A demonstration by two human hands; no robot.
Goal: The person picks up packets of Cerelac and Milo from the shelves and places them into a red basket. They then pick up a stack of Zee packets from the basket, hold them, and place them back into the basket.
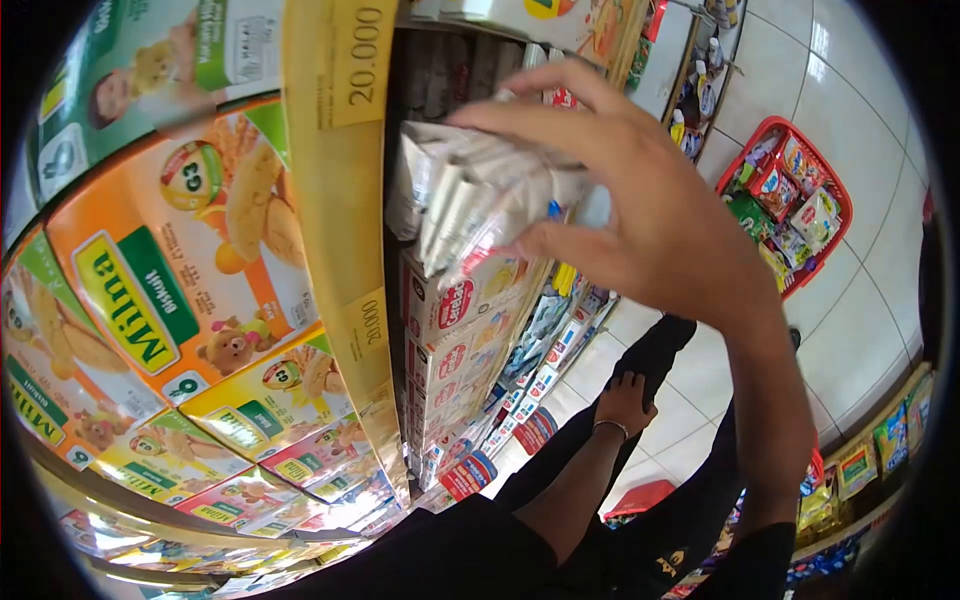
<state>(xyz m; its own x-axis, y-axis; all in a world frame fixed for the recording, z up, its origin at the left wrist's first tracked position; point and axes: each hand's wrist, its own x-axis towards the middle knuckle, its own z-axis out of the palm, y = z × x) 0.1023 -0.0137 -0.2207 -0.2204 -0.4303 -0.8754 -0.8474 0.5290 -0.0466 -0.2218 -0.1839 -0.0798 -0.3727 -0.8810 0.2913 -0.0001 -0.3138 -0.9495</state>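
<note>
From where I stand, the right hand (610, 190) is clamped on a bundle of white packets (470, 195) at the shelf (345, 200) front, not yet set down. The left hand (625, 400) rests slack on a knee below the shelf. A red basket (745, 152) beside the shelf holds more goods.

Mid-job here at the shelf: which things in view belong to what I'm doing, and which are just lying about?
In hand: right hand, gripping the bundle of white sachets at the shelf.
Lying about: red-logo boxes beside the bundle; Milna boxes; red basket of goods; left hand, resting on the knee; snack packs on the far rack.
</note>
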